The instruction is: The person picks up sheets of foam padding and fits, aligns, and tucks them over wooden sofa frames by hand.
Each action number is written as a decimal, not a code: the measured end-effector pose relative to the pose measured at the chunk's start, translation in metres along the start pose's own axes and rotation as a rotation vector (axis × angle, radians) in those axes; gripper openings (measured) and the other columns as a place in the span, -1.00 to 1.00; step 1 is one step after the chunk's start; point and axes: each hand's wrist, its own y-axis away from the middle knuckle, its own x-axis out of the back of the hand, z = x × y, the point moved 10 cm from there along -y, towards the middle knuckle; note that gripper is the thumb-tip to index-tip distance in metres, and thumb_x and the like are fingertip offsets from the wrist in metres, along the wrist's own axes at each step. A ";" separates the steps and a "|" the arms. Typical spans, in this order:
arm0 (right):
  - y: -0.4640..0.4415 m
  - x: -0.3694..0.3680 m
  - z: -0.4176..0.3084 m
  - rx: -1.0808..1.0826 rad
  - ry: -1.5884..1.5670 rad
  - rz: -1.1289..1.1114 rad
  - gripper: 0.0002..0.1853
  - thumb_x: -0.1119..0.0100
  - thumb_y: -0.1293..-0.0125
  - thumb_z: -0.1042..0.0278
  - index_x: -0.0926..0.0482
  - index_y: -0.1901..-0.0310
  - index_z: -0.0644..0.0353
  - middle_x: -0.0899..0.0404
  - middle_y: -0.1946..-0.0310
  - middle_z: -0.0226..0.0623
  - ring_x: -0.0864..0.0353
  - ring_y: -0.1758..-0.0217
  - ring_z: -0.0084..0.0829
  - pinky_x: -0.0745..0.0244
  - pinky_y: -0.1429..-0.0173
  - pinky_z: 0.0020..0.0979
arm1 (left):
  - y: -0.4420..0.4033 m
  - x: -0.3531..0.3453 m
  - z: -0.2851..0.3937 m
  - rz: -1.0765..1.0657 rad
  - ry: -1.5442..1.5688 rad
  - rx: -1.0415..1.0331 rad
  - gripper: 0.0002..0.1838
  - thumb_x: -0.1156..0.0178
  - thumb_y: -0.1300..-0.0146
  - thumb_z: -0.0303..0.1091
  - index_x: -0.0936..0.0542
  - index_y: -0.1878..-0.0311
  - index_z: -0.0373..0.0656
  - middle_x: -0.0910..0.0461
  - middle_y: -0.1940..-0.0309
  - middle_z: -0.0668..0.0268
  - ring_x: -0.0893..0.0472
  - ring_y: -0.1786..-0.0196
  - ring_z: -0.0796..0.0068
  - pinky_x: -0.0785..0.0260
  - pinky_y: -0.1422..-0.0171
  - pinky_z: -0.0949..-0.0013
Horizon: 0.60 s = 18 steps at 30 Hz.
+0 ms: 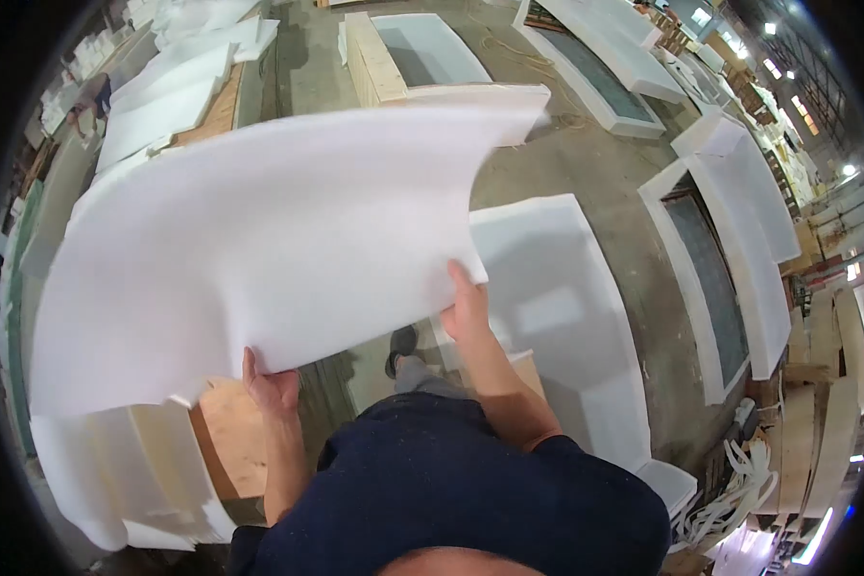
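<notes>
A large white foam sheet (288,211) spans the middle of the view, bent and held up in front of my body. My left hand (272,386) grips its near edge, thumb on top and fingers hidden beneath. Further right, my right hand (468,305) is closed on the sheet near its right corner, the thumb lying on the upper face. Below and right of the sheet lies a long white foam-lined piece (557,288) on the floor side. Under the left part, a wooden board (232,437) shows beside more white foam (130,470).
White-wrapped frames with dark panels lie at the right (706,278) and upper right (595,72). A wooden-sided box (374,62) stands ahead. Stacked foam sheets (168,110) fill the upper left, where a person (91,101) is partly visible. Loose white strips (730,494) lie lower right.
</notes>
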 end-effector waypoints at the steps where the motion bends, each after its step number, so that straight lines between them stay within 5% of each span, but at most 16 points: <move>1: -0.042 -0.018 -0.004 0.006 0.034 -0.039 -0.58 -0.13 -0.27 0.45 -0.36 -0.16 0.26 -0.51 0.01 -0.23 -0.53 -0.03 -0.28 -0.49 -0.07 -0.19 | -0.037 -0.021 -0.002 -0.022 0.017 -0.036 -0.52 -0.09 -0.28 -0.16 -0.38 -0.20 -0.18 -0.41 -0.19 0.22 -0.38 -0.25 0.26 -0.28 -0.29 0.08; 6: -0.173 -0.080 -0.009 -0.032 0.263 -0.004 -0.48 -0.27 -0.15 0.45 -0.37 -0.15 0.32 -0.55 0.14 -0.23 -0.55 0.11 -0.37 -0.52 0.16 -0.30 | -0.143 -0.063 0.034 -0.082 -0.008 -0.072 -0.51 -0.12 -0.26 -0.19 -0.37 -0.21 -0.19 -0.43 -0.17 0.20 -0.43 -0.20 0.23 -0.30 -0.28 0.10; 14: -0.397 -0.198 0.003 -0.120 0.522 -0.201 -0.74 -0.11 -0.21 0.54 -0.43 0.07 0.36 -0.56 0.27 -0.23 -0.59 0.28 -0.41 -0.53 0.29 -0.42 | -0.331 -0.130 0.067 -0.011 0.070 -0.326 -0.52 -0.10 -0.29 -0.22 -0.35 -0.24 -0.19 -0.43 -0.17 0.23 -0.39 -0.23 0.23 -0.20 -0.35 0.08; 18: -0.539 -0.180 0.003 0.027 0.505 -0.137 -0.65 -0.11 -0.26 0.47 -0.38 -0.08 0.28 -0.50 0.11 -0.27 -0.50 0.04 -0.41 -0.45 -0.04 -0.34 | -0.459 -0.213 0.036 -0.213 0.149 -0.280 -0.52 -0.07 -0.32 -0.15 -0.35 -0.24 -0.16 -0.46 -0.15 0.24 -0.42 -0.21 0.20 -0.25 -0.32 0.09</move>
